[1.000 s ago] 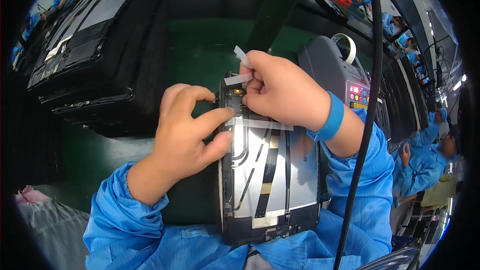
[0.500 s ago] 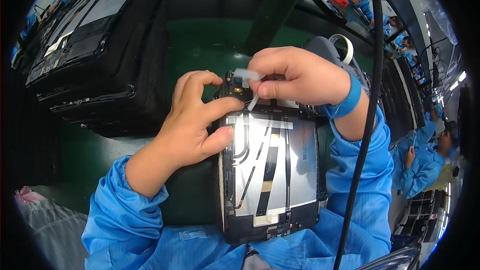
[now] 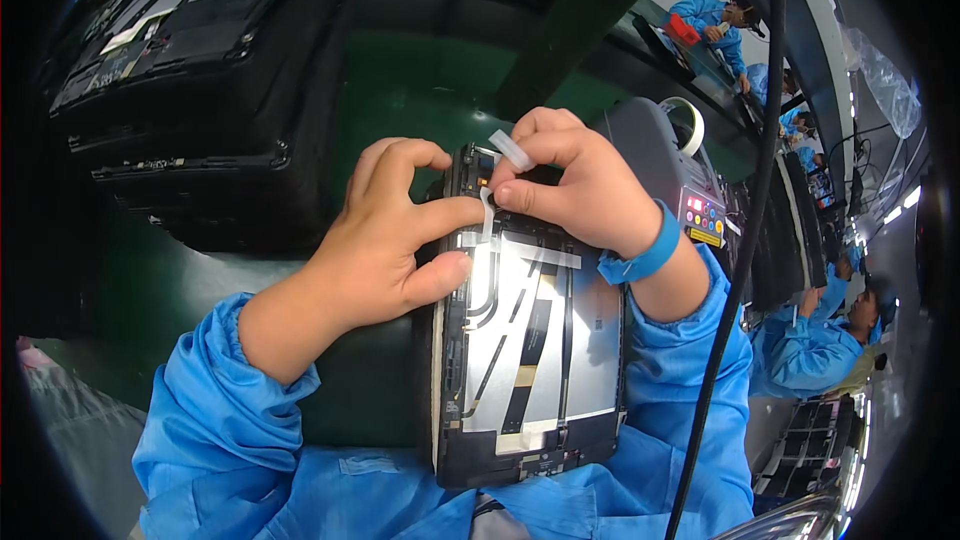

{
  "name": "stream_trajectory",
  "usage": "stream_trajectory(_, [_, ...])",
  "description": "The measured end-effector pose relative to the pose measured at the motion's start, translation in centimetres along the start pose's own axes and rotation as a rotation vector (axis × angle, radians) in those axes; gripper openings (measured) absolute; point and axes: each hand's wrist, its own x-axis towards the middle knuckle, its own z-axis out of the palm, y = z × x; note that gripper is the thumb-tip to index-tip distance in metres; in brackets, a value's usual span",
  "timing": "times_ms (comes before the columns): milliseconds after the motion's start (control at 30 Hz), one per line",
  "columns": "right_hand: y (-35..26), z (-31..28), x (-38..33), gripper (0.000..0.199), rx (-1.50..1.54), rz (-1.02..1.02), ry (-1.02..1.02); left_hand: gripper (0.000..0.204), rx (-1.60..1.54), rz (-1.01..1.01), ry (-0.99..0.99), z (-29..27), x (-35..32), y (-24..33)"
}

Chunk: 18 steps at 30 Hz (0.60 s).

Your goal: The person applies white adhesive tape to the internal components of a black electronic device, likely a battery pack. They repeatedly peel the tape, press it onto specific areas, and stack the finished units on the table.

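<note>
Opened tablet [image 3: 530, 340], back cover off, lying on the green work surface [image 3: 420, 90] close to the body, between both forearms. Long axis running near-to-far, top end pointing away, metal shield and flat ribbon cables facing up.

Left hand [image 3: 385, 240] clamped on the tablet's far-left edge: thumb pressed onto the upper part of the shield, forefinger curled over the top corner, remaining fingers hidden underneath. Right hand [image 3: 580, 190] curled at the far end, thumb and forefinger pinched on a small white tape strip [image 3: 488, 210] that hangs down toward the board; a second pale tab [image 3: 510, 150] sticking out above the knuckles.

To do this well, judging from the pose: keep the left thumb bearing down close beside the strip so the board cannot lift; work the strip low and slowly along its own length; keep fingertips off the exposed connectors at the top end. Whether the strip is going on or coming off cannot be told.

Stacked black trays [image 3: 190, 90] far left; grey machine with coloured buttons [image 3: 680, 190] just right of the right hand; black cable [image 3: 745, 240] hanging across the right side.
</note>
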Motion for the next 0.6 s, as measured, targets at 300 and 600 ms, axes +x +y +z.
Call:
stream_trajectory(300, [-2.7,-1.1,-0.1,0.018,0.746,0.671,-0.042,0.035,0.242,0.099,0.002,-0.5,-0.1,0.5])
stream_trajectory(600, [-1.9,0.0,0.3,0.015,0.515,0.505,-0.137,0.036,0.27,0.114,0.011,-0.7,-0.1,0.6])
